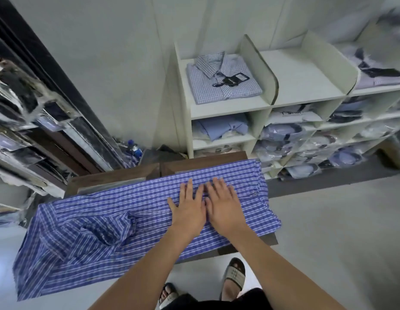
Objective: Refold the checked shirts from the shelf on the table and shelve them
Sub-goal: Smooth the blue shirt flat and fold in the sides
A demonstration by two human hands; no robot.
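A blue and white checked shirt (100, 229) lies spread across the small brown table (118, 173), its left part hanging over the table's edge with a bunched fold near the middle. My left hand (189, 209) and my right hand (223, 206) lie flat side by side on the shirt's right half, fingers straight and pressing the cloth. A folded light checked shirt (223, 82) with a black tag sits in the left top compartment of the white shelf (230, 107).
The top middle shelf compartment (304, 79) holds nothing; another folded shirt (378, 74) lies in the right one. Lower compartments hold bagged shirts (281, 135). A dark rack with wrapped clothes (26, 121) stands on the left. My sandalled feet (234, 276) are below the table.
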